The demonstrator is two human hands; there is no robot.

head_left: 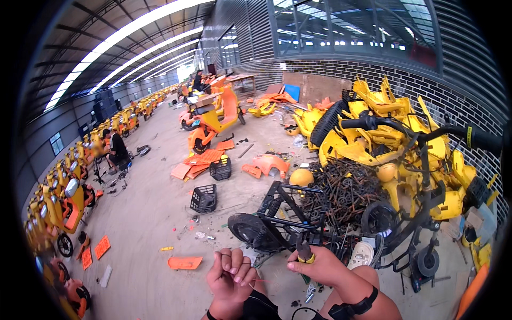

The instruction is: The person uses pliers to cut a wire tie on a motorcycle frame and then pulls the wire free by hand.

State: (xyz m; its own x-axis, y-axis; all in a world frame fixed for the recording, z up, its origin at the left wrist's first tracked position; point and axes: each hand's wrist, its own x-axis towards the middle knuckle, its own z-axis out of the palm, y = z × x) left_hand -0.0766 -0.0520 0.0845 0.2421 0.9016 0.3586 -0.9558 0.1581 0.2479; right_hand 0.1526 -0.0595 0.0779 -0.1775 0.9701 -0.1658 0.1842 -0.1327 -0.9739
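Note:
My left hand (232, 277) is closed, palm up with curled fingers. A thin red wire (258, 280) comes out beside its fingertips and seems to be pinched in them. In my right hand (328, 266) is a pair of pliers (304, 249) with yellow on the grips, its dark jaws pointing up and away from me. The hands are apart, low in the picture over my knees. Just beyond them a black scooter frame (285, 205) lies on its side, its rear wheel (248, 228) toward the left.
Black metal parts (341, 194) are heaped beyond the frame, with yellow body panels (373, 122) piled behind. Handlebars (421, 133) rise at right. Black crates (204, 199), an orange panel (185, 263) and orange scooters (218, 117) stand leftward. A person (117, 146) sits far left.

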